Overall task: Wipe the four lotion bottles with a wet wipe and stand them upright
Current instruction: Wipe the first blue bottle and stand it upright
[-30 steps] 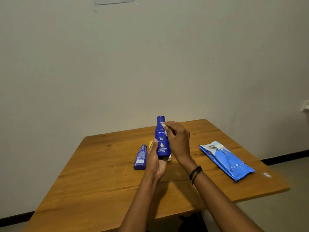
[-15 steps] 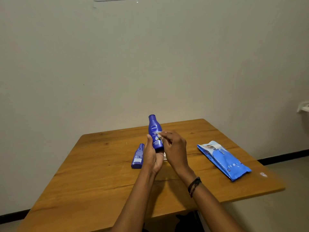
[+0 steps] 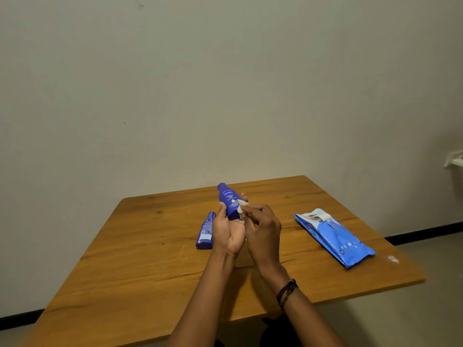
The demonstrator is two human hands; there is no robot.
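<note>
One spare bottle [image 3: 206,231] lies left, wipes pack [image 3: 334,237] right.

Wooden table [image 3: 150,271] against plain wall [image 3: 175,96]. Black skirting [image 3: 426,231] above grey floor [image 3: 400,321]. Small white fixture [image 3: 454,159] at right edge.
</note>
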